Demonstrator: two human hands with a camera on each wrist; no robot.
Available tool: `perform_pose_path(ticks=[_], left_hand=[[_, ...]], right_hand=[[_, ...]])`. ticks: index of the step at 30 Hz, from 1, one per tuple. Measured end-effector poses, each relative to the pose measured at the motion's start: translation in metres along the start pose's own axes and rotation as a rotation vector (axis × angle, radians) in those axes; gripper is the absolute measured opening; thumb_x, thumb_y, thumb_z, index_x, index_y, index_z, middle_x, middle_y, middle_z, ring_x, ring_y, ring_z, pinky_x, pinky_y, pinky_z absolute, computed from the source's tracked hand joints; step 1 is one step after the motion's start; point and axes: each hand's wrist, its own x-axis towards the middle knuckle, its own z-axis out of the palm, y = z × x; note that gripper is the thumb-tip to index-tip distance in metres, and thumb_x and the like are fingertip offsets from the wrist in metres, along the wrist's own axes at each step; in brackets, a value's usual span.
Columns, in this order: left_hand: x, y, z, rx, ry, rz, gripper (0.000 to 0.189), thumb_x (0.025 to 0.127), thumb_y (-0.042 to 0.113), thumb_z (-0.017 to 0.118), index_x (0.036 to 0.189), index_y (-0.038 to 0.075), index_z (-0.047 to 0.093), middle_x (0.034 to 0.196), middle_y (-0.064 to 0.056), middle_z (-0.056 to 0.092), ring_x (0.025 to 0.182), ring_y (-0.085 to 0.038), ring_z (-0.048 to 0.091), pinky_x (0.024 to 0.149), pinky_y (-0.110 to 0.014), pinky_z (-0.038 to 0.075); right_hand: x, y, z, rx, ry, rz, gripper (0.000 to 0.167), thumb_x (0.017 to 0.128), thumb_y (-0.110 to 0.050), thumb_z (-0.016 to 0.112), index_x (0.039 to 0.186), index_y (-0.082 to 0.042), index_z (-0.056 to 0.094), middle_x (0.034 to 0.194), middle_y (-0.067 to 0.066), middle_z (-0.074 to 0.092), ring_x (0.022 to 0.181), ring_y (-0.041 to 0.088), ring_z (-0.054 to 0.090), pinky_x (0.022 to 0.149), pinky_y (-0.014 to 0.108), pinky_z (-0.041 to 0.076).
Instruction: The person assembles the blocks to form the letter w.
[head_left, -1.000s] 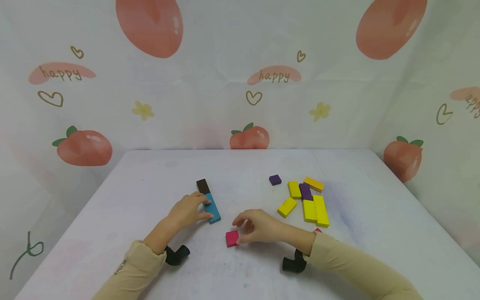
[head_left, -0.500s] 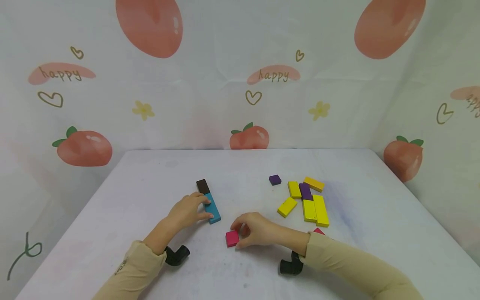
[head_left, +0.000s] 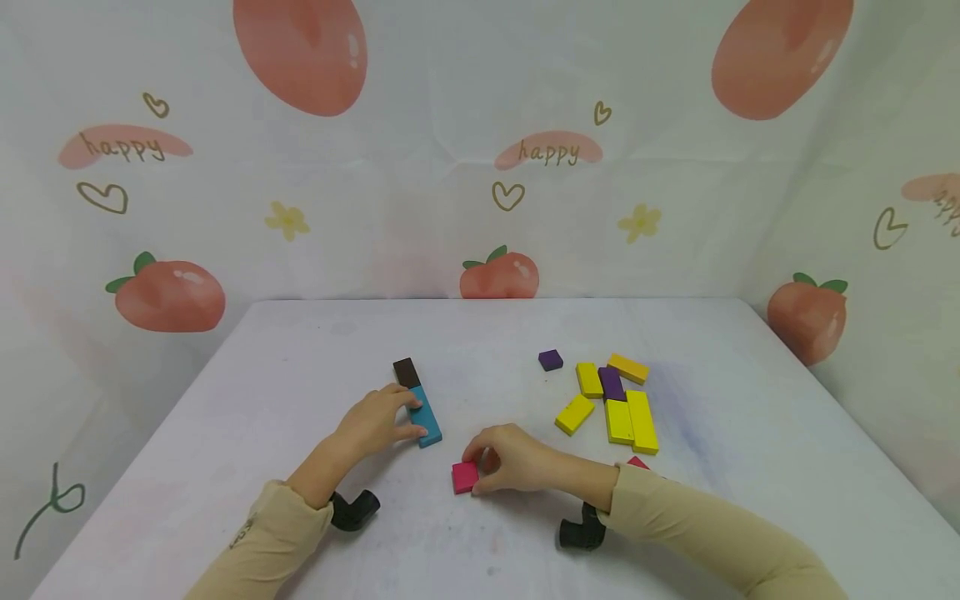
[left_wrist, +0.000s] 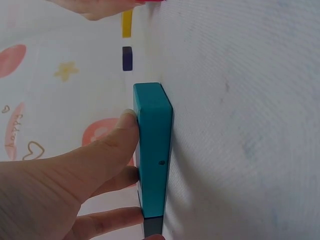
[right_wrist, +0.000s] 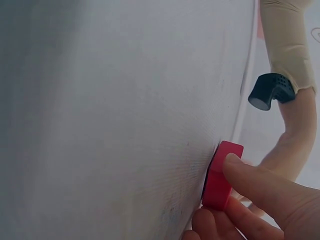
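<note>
- the left hand (head_left: 375, 422) rests its thumb and fingers, modestly spread, on the top of a blue block (head_left: 429, 423), which lies flat on the left of the white table (head_left: 337, 333).
- a dark brown block (head_left: 407, 372) touches the far end of the blue block, in line with it.
- the right hand (head_left: 517, 457) pinches a red block (head_left: 464, 477) between thumb and fingers, the grip narrow; the right wrist view shows the thumb on one face and fingertips on another.
- the red block is near the blue block, on its right and apart from it; whether it is raised at all from the table, i cannot tell.
- a second red block (head_left: 637, 462) shows only in part, mostly hidden behind the right sleeve (head_left: 705, 529).
- on the right, a purple block (head_left: 611, 383) meets a short yellow block (head_left: 619, 422) end to end; a long yellow block (head_left: 642, 422) lies alongside the latter.
- an orange-yellow block (head_left: 628, 368) sits slantwise just beyond them.
- a small purple block (head_left: 551, 360) lies apart, farther left.
- behind the table hangs a pale backdrop (head_left: 420, 167) printed with peaches, hearts and flowers.
</note>
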Motion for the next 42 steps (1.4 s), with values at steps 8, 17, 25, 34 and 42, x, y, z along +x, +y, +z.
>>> perform_pose_path(ticks=[8, 17, 25, 34, 42], left_hand=[[0.0, 0.0, 0.0, -0.001, 0.001, 0.003, 0.041, 0.08, 0.032, 0.072, 0.112, 0.006, 0.065, 0.124, -0.018, 0.057, 0.107, -0.038, 0.057, 0.091, -0.05, 0.05], [0.0, 0.0, 0.0, -0.012, -0.001, 0.002, 0.041, 0.08, 0.032, 0.072, 0.111, 0.006, 0.065, 0.123, -0.018, 0.057, 0.107, -0.037, 0.058, 0.09, -0.05, 0.05], [0.0, 0.0, 0.0, -0.015, -0.013, -0.009, 0.041, 0.08, 0.032, 0.072, 0.111, 0.006, 0.065, 0.124, -0.018, 0.057, 0.108, -0.037, 0.058, 0.091, -0.05, 0.049], [0.0, 0.0, 0.0, -0.019, -0.015, -0.02, 0.041, 0.08, 0.031, 0.073, 0.111, 0.007, 0.065, 0.124, -0.017, 0.057, 0.107, -0.036, 0.058, 0.091, -0.049, 0.05], [0.0, 0.001, -0.001, -0.023, -0.015, -0.015, 0.041, 0.08, 0.032, 0.072, 0.111, 0.007, 0.065, 0.123, -0.017, 0.057, 0.107, -0.035, 0.058, 0.091, -0.049, 0.05]], right_hand=[[0.002, 0.0, -0.001, 0.009, 0.025, 0.025, 0.034, 0.077, -0.016, 0.076, 0.109, -0.007, 0.066, 0.099, 0.004, 0.066, 0.08, 0.01, 0.055, 0.066, 0.01, 0.046], [0.008, 0.001, -0.005, 0.03, 0.046, 0.037, 0.034, 0.078, -0.016, 0.075, 0.109, -0.006, 0.066, 0.098, 0.005, 0.066, 0.081, 0.013, 0.056, 0.066, 0.011, 0.047], [0.015, 0.006, -0.006, 0.046, 0.061, 0.022, 0.033, 0.079, -0.016, 0.075, 0.108, -0.005, 0.066, 0.098, 0.007, 0.066, 0.081, 0.012, 0.056, 0.068, 0.011, 0.048], [0.024, 0.008, -0.006, 0.042, 0.069, 0.02, 0.032, 0.079, -0.016, 0.074, 0.108, -0.005, 0.066, 0.099, 0.007, 0.067, 0.082, 0.014, 0.057, 0.068, 0.012, 0.048], [0.03, 0.006, -0.006, 0.038, 0.066, 0.032, 0.031, 0.079, -0.016, 0.074, 0.107, -0.005, 0.067, 0.099, 0.007, 0.067, 0.082, 0.014, 0.058, 0.069, 0.013, 0.049]])
